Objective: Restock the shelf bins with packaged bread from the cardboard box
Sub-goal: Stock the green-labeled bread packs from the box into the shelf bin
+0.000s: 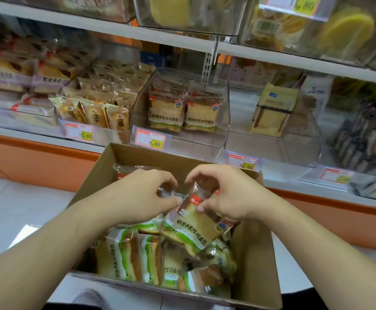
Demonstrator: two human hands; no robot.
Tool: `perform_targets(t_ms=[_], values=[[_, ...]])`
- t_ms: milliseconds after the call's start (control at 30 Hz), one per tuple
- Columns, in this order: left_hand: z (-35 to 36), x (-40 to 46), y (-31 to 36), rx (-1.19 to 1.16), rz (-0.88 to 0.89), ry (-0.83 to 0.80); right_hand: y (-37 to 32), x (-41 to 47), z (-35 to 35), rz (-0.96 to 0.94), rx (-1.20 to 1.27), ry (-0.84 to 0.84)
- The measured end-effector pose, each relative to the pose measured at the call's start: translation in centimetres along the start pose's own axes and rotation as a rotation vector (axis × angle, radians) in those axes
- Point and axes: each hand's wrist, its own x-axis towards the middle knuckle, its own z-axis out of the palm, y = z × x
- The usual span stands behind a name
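1. Two hands are working over the cardboard box [256,253]: the right hand [229,195] is pinching a bread packet [196,222] by its top seal, above the box.
2. The left hand [142,195] is pinching clear wrapper beside it; contents hidden.
3. Judging by that thin grip, the packet is risking slipping back down.
4. The clear bin [204,142] is holding two matching packets; careless placing is risking toppling them.
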Motion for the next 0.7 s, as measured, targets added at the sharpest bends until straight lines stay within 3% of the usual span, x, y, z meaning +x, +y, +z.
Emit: perform_targets(t_ms=[100,233,500,600,700], values=[[-0.3,0.7,0.3,-0.087,-0.007,-0.022,0.0,0.4,-1.5,-0.055,0.169,0.135],[-1.6,1.5,0.5,-0.081,0.017,0.209,-0.1,1.0,-3.0,-0.151,0.269,0.292],[-5.6,2.6,1.0,-0.434,0.105,0.473,0.5,2.4,-6.3,-0.217,0.024,0.488],[-6.6,4.4,1.2,-0.363,0.203,0.509,0.7,4.1,-8.0,-0.288,0.036,0.6],[-8.1,7.0,1.0,-0.212,0.241,0.646,1.8,6.7,-10.1,-0.29,-0.124,0.675]])
